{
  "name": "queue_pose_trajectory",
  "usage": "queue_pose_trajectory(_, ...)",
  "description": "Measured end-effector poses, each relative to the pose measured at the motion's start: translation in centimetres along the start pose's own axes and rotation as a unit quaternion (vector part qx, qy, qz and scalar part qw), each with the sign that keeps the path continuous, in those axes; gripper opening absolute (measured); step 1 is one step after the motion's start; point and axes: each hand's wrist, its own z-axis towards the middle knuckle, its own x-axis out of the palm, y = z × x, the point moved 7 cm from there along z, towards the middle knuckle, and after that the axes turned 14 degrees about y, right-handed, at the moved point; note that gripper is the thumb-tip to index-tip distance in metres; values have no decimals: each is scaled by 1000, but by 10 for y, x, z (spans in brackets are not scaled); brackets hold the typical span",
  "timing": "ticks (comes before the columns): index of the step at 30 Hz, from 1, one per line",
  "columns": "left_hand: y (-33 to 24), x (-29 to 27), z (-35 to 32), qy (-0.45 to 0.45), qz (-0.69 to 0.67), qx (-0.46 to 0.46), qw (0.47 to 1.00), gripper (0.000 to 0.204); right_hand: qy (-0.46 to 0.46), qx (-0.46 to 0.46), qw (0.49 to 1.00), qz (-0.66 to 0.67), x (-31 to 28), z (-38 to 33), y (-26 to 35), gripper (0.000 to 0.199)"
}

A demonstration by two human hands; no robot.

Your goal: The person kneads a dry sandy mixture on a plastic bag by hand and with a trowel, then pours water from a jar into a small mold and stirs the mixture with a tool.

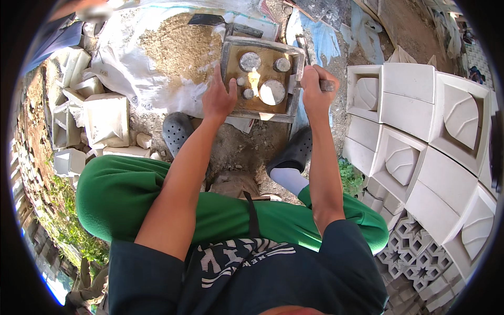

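Observation:
Between my feet lies a shallow rectangular mould (290, 113) with grey raised walls and a wet, sandy-brown floor. Round grey pieces of several sizes stand inside it, among them a large disc (272, 92) and another disc (250, 62). My left hand (219, 98) is at the mould's left wall, fingers stretched and thumb apart, holding nothing. By the right wall, my right hand (316, 90) is closed round a hand tool with a stubby grey-brown handle (327, 85). A narrow metal part (303, 46) shows beyond the fist along that wall; the tool's exact kind is unclear.
Beyond the mould lies a dark flat-bladed tool (206, 20). Sand (176, 50) is heaped on a white sheet (118, 58). Cast blocks (106, 119) pile up at left; pale moulded blocks (404, 100) and a lattice block (417, 244) stand at right. Another person's hand (79, 2) shows at upper left.

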Motion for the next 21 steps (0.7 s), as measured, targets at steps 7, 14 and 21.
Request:
queue_pose_trajectory(7,4,-1,-5,10,5,-12,1000,68,-30,26,989,143,-14,-14,-7,35)
queue_pose_trajectory(14,1,3,-5,36,-8,-27,999,68,55,3,998,-31,17,-4,9,38)
queue_pose_trajectory(21,3,1,-3,34,11,-32,999,69,-33,13,985,172,-8,-1,-1,35)
